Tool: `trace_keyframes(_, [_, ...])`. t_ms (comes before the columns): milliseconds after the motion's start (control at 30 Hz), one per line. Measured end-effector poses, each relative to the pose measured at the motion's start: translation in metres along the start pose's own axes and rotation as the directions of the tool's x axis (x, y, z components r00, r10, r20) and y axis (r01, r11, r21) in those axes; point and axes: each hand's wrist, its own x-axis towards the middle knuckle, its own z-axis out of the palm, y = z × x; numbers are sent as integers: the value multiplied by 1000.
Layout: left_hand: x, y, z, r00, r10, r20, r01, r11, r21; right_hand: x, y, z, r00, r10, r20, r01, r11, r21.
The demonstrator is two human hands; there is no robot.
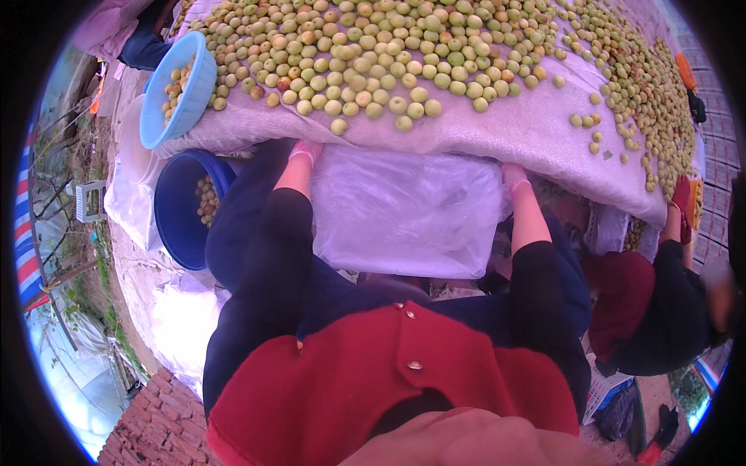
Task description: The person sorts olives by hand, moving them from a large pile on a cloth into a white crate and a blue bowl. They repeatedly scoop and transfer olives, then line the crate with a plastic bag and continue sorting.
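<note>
A rectangular container covered in clear plastic film [402,212] sits before me between my knees, its far edge against the cloth-covered table. Whether the film is a liner or a cover is hard to tell. My left hand [305,151], in a thin pinkish glove, holds its far left corner. At the far right corner my right hand [514,176] grips the film-covered side; most of its fingers are hidden. Beyond both hands, many small round green fruits [373,64], some blushed red and resembling jujubes, lie spread over the pale woven cloth [466,125].
To the left, a light blue basin [152,125] with fruits tilts on the table edge above a dark blue bucket [175,233] holding more. On the right sits another person [658,309] wearing a red glove [682,201]. A white crate [606,387] stands behind that person.
</note>
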Motion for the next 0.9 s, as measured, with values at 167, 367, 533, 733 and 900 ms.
trace_keyframes(167, [-31, -19, 6, 921, 169, 351, -330, 817, 472, -76, 15, 9, 949, 40, 312, -253, 687, 681])
trace_keyframes(367, [-64, -60, 41, 687, -217, 693, -343, 744, 573, -188, -19, -47, 743, -364, 562, -212, 669, 713])
trace_keyframes(533, [-108, -92, 81, 789, -186, 586, -239, 785, 571, -243, -54, -66, 551, -433, 714, -369, 640, 674])
trace_keyframes(733, [-158, -117, 90, 942, -27, 334, -158, 843, 514, -243, -78, 24, 441, -340, 830, -412, 745, 524])
trace_keyframes(900, [-143, -91, 92, 984, 172, 36, -172, 892, 418, -201, -74, 150, 994, 17, 103, -66, 866, 496])
